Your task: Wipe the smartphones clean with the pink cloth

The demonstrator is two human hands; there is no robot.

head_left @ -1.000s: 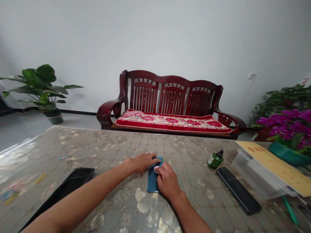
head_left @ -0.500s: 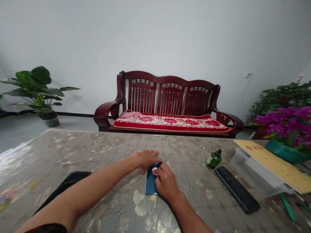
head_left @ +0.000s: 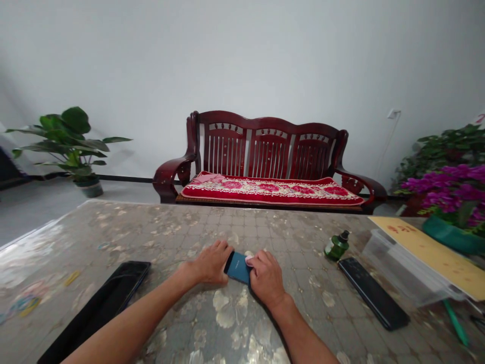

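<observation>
A small blue phone-like slab lies turned roughly sideways on the patterned tabletop, between my hands. My left hand grips its dark left end, thumb on the near side and fingers on the far side. My right hand is closed at the slab's right end, pinching a small pale pink pad against its surface. The slab's right end is partly hidden by my right hand.
A black phone, a green bottle and a clear plastic box under a yellow board stand right. At left lie a black flat item and coloured bands. Purple flowers are far right.
The blue slab has turned from upright to sideways. My left hand has moved from its far end to grip its left end. My right hand still holds the pink pad.
</observation>
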